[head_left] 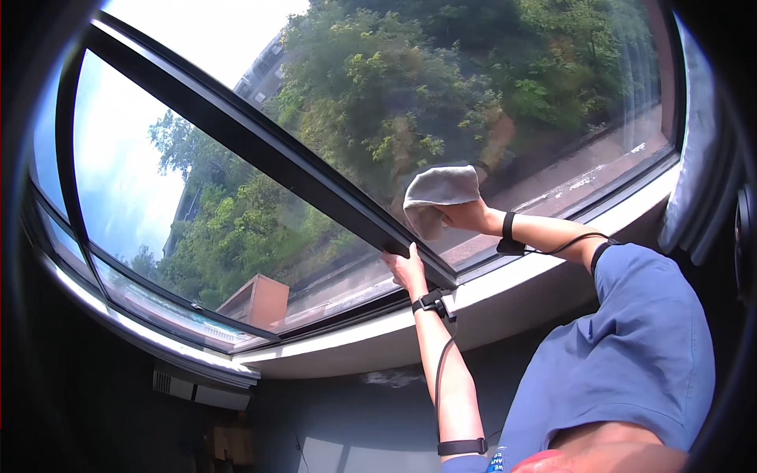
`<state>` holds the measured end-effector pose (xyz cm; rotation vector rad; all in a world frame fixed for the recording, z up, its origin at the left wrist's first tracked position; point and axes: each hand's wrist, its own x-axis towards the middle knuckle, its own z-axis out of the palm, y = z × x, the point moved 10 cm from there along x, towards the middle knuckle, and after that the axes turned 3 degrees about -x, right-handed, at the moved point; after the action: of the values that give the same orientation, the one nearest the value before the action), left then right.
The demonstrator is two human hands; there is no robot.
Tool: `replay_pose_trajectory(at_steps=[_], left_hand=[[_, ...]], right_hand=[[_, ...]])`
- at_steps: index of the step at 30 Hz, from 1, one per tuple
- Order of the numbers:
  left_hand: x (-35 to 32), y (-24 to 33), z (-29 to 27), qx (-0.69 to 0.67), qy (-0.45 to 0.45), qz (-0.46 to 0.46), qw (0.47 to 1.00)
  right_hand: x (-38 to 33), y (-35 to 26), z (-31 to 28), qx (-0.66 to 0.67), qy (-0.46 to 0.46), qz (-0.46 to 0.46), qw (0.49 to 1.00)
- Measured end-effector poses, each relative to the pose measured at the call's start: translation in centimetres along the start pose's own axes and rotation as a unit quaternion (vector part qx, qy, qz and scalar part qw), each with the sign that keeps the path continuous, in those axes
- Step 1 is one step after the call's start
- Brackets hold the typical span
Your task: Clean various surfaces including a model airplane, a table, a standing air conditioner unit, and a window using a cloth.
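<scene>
My right hand [471, 215] holds a light grey cloth [443, 188] against or close to the large window pane [544, 87]. The cloth is bunched over the fingers and hides most of them. Lower and to the left, my left hand [408, 272] grips the edge of the dark window frame [315, 193] near its bottom corner, thumb up along it. A faint reflection of arms shows in the glass above the cloth. Both wrists wear black bands, with a thin cable along each forearm.
A white sill [536, 276] runs below the window. To the left is another framed pane [229, 205], with a brown box-like object [264, 302] behind it. Pale curtain folds [698, 173] hang at the right. A white slatted unit [197, 388] and cardboard boxes [233, 444] stand lower left.
</scene>
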<state>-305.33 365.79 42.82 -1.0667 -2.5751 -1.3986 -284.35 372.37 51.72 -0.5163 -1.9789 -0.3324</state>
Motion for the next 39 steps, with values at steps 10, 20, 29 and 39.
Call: replay_pose_trajectory(at_steps=[10, 20, 29, 39], left_hand=[[0.3, -0.4, 0.6, 0.023, -0.02, 0.042, 0.999], [-0.1, 2.0, 1.8, 0.039, -0.045, 0.077, 0.995], [0.0, 0.4, 1.7, 0.065, -0.042, 0.05, 0.996], [0.8, -0.3, 1.0, 0.022, -0.046, 0.065, 0.997]], right_hand=[[-14.4, 18.8, -11.3, -0.181, 0.004, 0.233, 0.955], [-33.9, 25.8, -13.5, -0.091, 0.474, 0.755, 0.444], [-22.4, 4.0, 13.9, 0.349, 0.199, 0.838, 0.369], [-22.4, 11.1, 5.8, 0.394, 0.253, 0.754, 0.461]])
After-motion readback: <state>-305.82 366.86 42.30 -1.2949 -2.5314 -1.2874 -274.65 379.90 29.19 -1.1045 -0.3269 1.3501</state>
